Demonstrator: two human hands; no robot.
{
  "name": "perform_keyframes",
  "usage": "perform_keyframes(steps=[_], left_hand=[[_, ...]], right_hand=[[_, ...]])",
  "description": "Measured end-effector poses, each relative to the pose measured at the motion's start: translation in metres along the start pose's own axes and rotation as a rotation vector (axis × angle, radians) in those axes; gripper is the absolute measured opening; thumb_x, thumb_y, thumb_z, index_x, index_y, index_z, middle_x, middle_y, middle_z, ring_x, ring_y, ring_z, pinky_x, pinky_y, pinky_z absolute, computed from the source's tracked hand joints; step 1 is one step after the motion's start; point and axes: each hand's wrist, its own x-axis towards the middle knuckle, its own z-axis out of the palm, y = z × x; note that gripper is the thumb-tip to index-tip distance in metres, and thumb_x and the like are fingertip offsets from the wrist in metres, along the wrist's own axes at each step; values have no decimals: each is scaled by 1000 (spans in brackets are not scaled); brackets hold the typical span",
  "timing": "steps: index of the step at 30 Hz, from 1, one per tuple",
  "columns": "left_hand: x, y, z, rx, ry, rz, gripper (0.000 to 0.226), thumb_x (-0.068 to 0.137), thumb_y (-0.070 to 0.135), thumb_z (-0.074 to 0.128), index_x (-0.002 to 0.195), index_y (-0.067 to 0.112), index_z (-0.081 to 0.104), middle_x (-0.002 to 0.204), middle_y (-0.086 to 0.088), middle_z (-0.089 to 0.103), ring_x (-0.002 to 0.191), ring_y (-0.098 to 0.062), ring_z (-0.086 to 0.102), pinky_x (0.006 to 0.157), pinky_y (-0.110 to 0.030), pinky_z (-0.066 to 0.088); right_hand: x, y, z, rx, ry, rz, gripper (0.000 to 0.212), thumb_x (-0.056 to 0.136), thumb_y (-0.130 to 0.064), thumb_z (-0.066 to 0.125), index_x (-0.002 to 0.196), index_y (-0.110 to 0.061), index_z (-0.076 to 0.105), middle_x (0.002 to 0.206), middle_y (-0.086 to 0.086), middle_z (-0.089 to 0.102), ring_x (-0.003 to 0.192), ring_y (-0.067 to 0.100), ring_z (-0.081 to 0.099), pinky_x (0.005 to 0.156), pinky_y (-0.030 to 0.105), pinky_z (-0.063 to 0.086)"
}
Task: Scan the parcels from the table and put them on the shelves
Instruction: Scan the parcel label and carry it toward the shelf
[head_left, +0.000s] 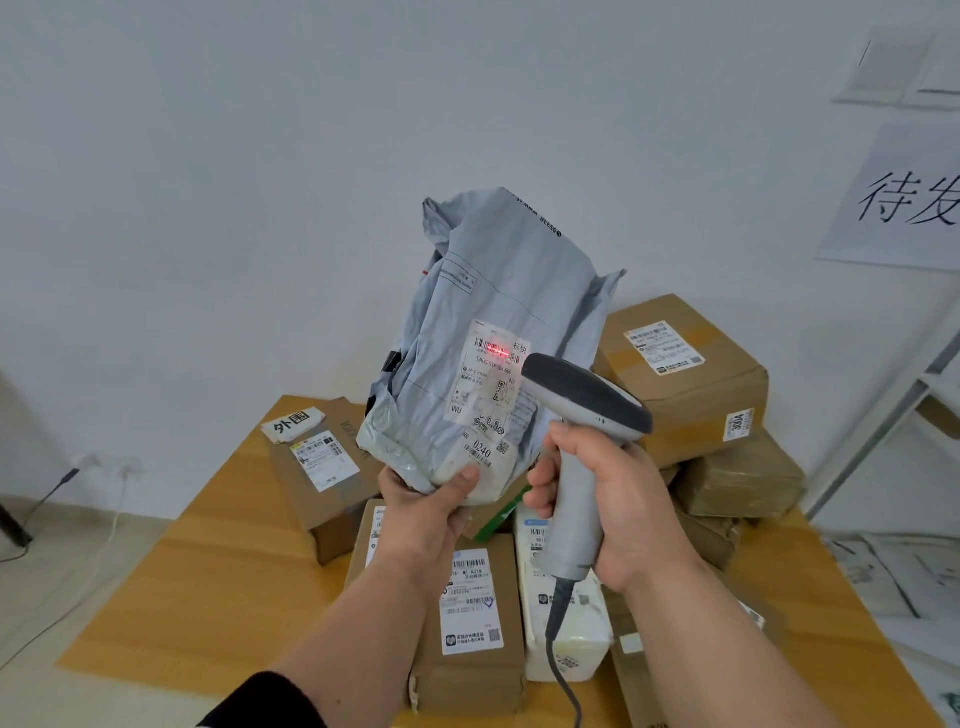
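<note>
White wall is backing a wooden table (218, 561) stacked with cardboard parcels (685, 374). From the head view, you are holding a grey poly mailer (498, 312) upright above them, your left hand (431, 499) pinching its bottom corner, thumb pressing the front. Your right hand (613, 493) is wrapping the barcode scanner (582, 410), its red beam crossing the label (493, 384). Gripped so low, the floppy bag is likely sagging or slipping, wrinkling the barcode and spoiling the read.
</note>
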Motion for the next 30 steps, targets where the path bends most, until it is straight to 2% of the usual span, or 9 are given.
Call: perform_keyframes(steps=[6, 11, 15, 23, 27, 30], left_hand=[[-4, 2, 8, -47, 8, -7, 87, 64, -1, 78, 136, 28, 41, 131, -9, 63, 112, -29, 66, 75, -37, 61], [-9, 7, 22, -119, 58, -29, 60, 80, -6, 72, 126, 23, 46, 122, -8, 67, 105, -27, 68, 62, -33, 60], [-13, 9, 27, -141, 64, -39, 57, 84, -8, 69, 124, 26, 47, 119, -8, 67, 100, -27, 68, 56, -31, 59], [-15, 12, 24, -145, 81, -46, 63, 81, -5, 72, 128, 26, 45, 121, -7, 67, 102, -26, 68, 59, -30, 60], [-11, 13, 20, -118, 82, -42, 63, 78, -7, 74, 124, 25, 46, 123, -9, 66, 105, -29, 69, 72, -38, 63], [-7, 13, 18, -133, 80, -36, 66, 76, -9, 75, 125, 25, 46, 124, -11, 66, 105, -31, 69, 73, -40, 62]], right_hand=[[-10, 8, -5, -46, -8, 42, 12, 91, -16, 65, 89, -4, 66, 65, 16, 63, 52, 26, 61, 56, 33, 48], [-20, 12, -7, -23, -15, 146, 14, 90, -15, 65, 89, -1, 64, 65, 18, 62, 51, 26, 59, 53, 32, 47], [-23, 13, -8, -7, -21, 175, 16, 89, -17, 65, 88, -1, 62, 66, 17, 62, 52, 26, 59, 55, 33, 47], [-32, 12, -5, -25, -53, 164, 17, 90, -19, 64, 88, -3, 62, 66, 16, 63, 51, 24, 60, 55, 32, 47], [-35, 13, -1, -30, -71, 192, 15, 91, -18, 63, 86, -3, 61, 64, 15, 62, 50, 24, 59, 53, 31, 46], [-38, 15, 1, -27, -76, 221, 16, 91, -19, 62, 85, -4, 61, 64, 15, 61, 49, 23, 59, 52, 29, 46]])
